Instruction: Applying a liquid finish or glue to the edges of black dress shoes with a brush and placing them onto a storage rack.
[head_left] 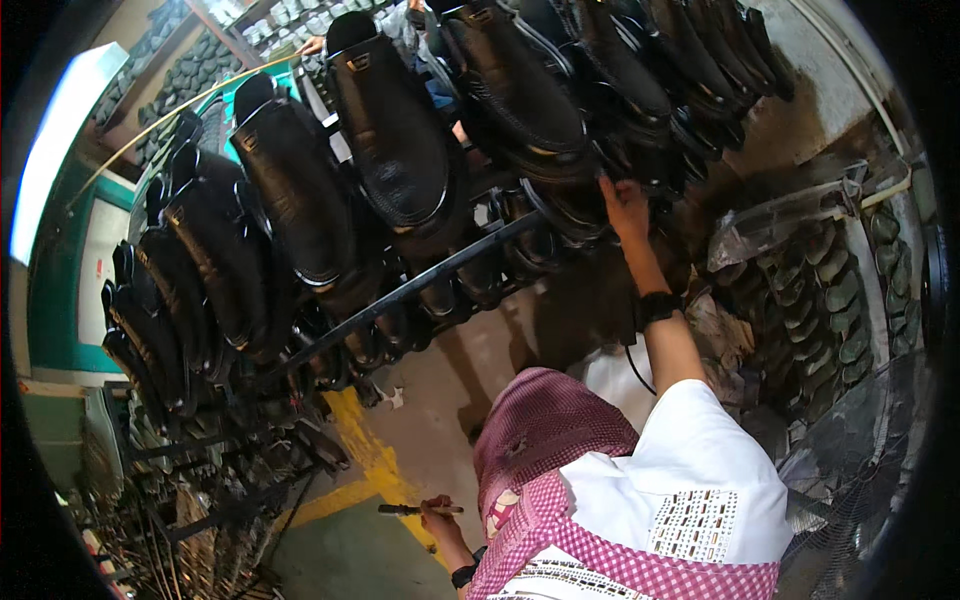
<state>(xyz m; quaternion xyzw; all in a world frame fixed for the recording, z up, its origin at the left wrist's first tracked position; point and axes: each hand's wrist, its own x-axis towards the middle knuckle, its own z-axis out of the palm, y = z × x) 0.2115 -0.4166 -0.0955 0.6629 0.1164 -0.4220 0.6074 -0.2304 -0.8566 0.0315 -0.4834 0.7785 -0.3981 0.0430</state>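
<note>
In my left hand (437, 517), low in the view over the floor, is a slim stick-like tool (405, 509) with a dark end and a pale part, perhaps a brush. The fingers are closed around it. My right hand (627, 207) reaches up to the rack, its fingers apart and at the toe of a black shoe (568, 203). Whether the fingertips press on the shoe or only lie beside it is hard to see. Above it hangs another glossy black slip-on shoe (520, 90) in the upper row.
Several black shoes (390, 140) hang toe-down along a rack with a dark metal bar (440, 270). Yellow lines (362, 440) mark the floor. On the right are stacked dark sole-like pieces (820, 290), plastic sheeting (765, 230) and a fan guard (850, 500). A rack of parts (200, 480) stands lower left.
</note>
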